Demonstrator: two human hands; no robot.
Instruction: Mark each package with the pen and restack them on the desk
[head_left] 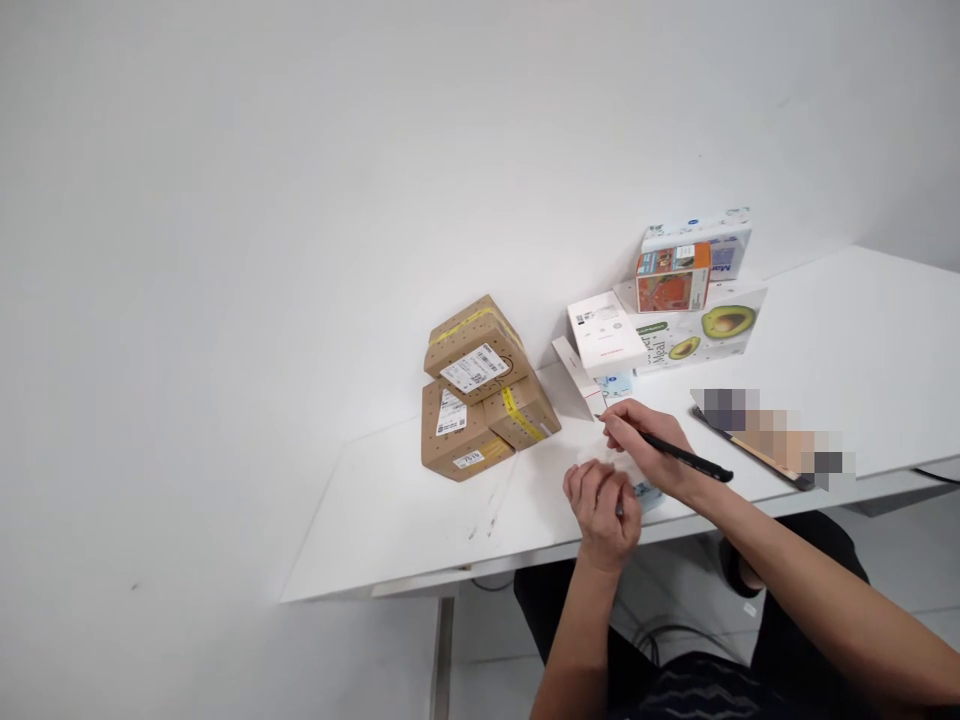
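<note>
My right hand grips a black pen whose tip points left, near the lower end of a narrow white carton. Just below it, my left hand is curled closed close to the table's front edge. A small dark bit shows between its fingers, too little to name. Beneath and beside both hands lies a pale item with blue print, mostly covered. Behind the hands a white box rests above a small light-blue packet.
Several brown cardboard parcels with labels and yellow tape are stacked to the left. Against the wall stand an avocado-printed box, an orange box and a pale-blue box. A blurred flat dark-edged object lies right on the white table.
</note>
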